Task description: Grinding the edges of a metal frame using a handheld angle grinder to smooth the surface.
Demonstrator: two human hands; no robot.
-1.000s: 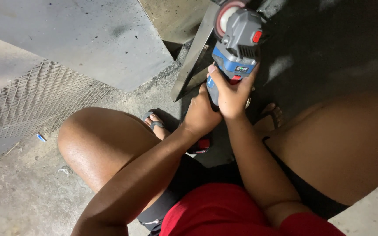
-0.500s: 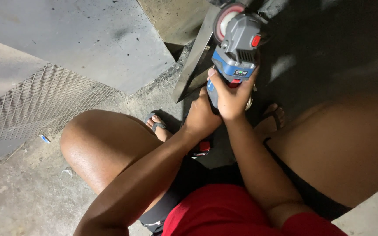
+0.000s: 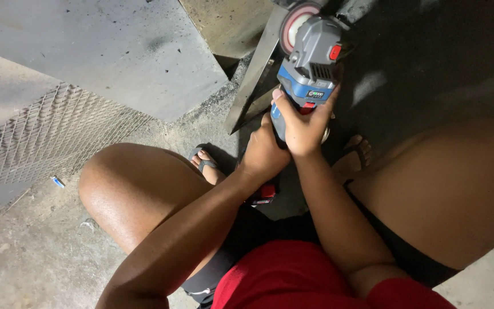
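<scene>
Far left of frame: expanded metal mesh sheet (image 3: pixel 41 137) lying flat on the concrete floor (image 3: pixel 24 257), w/ a small blue scrap (image 3: pixel 57 182) just below its lower edge. Upper left to centre: big grey steel plate (image 3: pixel 104 51), flat, speckled w/ dark spots. Lower centre-left: person's left knee (image 3: pixel 127 189), bent, sandalled foot (image 3: pixel 206 163) just right of it. Centre: left hand (image 3: pixel 264 151) clenched round the rear of the grinder body, fingers hidden under the right hand, so exact grip not fully visible. Just right & slightly above: right hand (image 3: pixel 304 123) wrapped tight on the grey-and-blue angle grinder (image 3: pixel 313 63), thumb on the blue part. Grinder sits upper centre of frame, pointing up & away, disc (image 3: pixel 294 23) at top against a steel angle bar (image 3: pixel 258 68) that slants from top centre down-left. Can't tell if the disc is spinning. Red battery end (image 3: pixel 266 193) peeks below left wrist. Right side: right thigh (image 3: pixel 447 189), other sandalled foot (image 3: pixel 355 154) next to it on dark floor. Bottom: red shirt (image 3: pixel 293 280).
</scene>
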